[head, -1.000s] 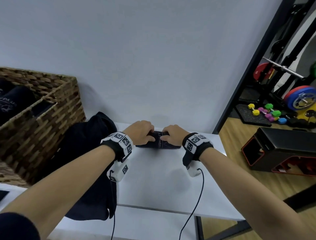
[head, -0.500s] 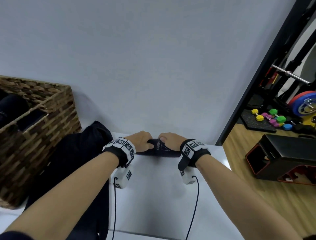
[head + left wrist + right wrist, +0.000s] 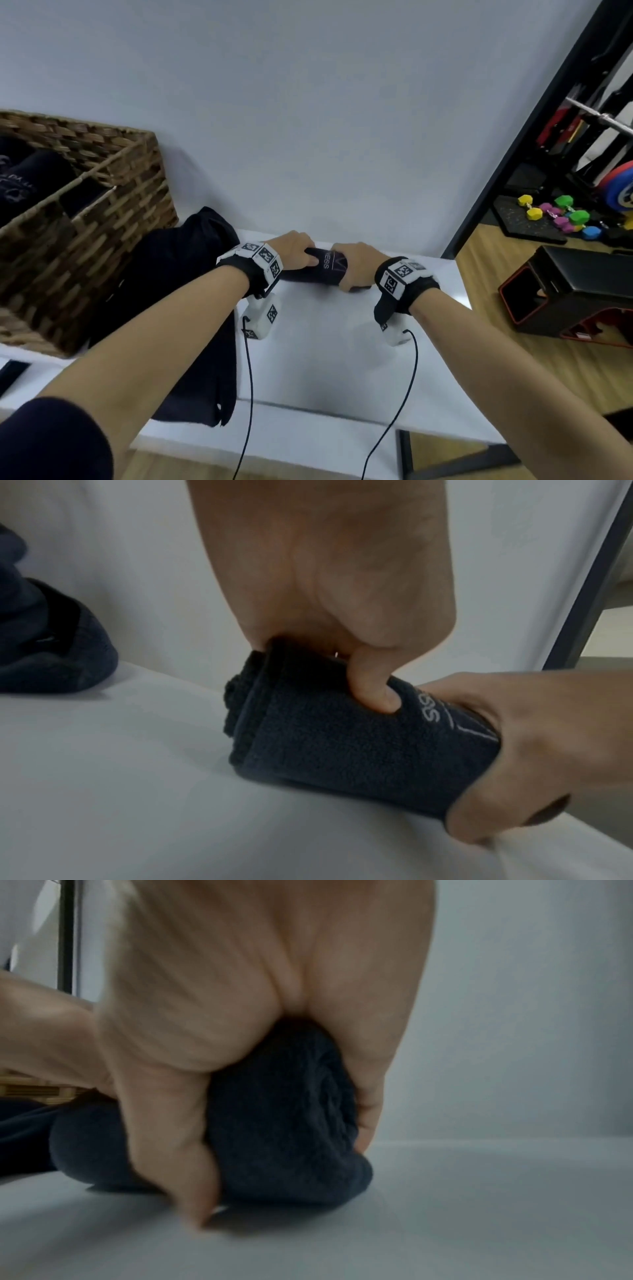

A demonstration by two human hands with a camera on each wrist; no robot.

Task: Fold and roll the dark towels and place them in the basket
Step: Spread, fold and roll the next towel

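— Hands first: where do you have them?

— Your left hand (image 3: 294,252) and right hand (image 3: 356,263) both curl around the rolled dark towel (image 3: 323,270), one at each end.

— Where does the roll sit?

— You press it on the white table (image 3: 325,359), by the wall. Loose dark towels (image 3: 171,291) lie between you and the wicker basket (image 3: 102,205).

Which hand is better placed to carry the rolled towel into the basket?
Left, probably. The left hand and right hand both grip the rolled towel, but the basket stands on the left side, nearer the left hand.
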